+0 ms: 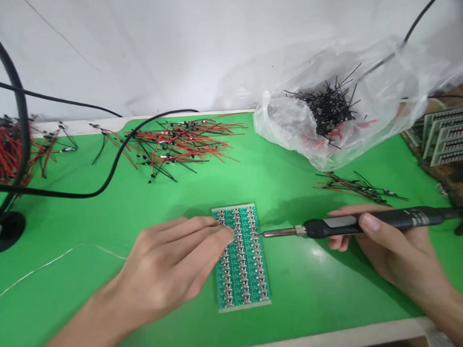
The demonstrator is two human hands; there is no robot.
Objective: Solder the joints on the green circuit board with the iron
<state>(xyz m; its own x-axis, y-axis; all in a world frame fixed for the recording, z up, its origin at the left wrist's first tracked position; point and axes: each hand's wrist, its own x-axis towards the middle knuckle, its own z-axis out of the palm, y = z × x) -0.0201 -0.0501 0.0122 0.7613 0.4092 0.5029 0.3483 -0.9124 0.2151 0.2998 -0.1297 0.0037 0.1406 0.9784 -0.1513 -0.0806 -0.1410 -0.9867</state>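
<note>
A green circuit board (pixel 249 275) with three columns of small metal contacts lies flat on the green mat. Over its upper left part is my left hand (pixel 174 263), closed with the fingertips pinched together. A thin solder wire (pixel 71 249) runs across the mat from the left and passes behind this hand; its tip is hidden by the fingers. My right hand (pixel 392 253) is closed around the black handle of a soldering iron (pixel 333 226). The iron points left and lies almost level, its tip at the board's right column.
Red and black wire leads (pixel 184 137) lie in a pile at the back, with another heap (pixel 2 153) far left. A clear plastic bag (pixel 286 122) holds black pieces. Several boards (pixel 452 135) stand at right. A black cable (pixel 112 173) loops over the mat.
</note>
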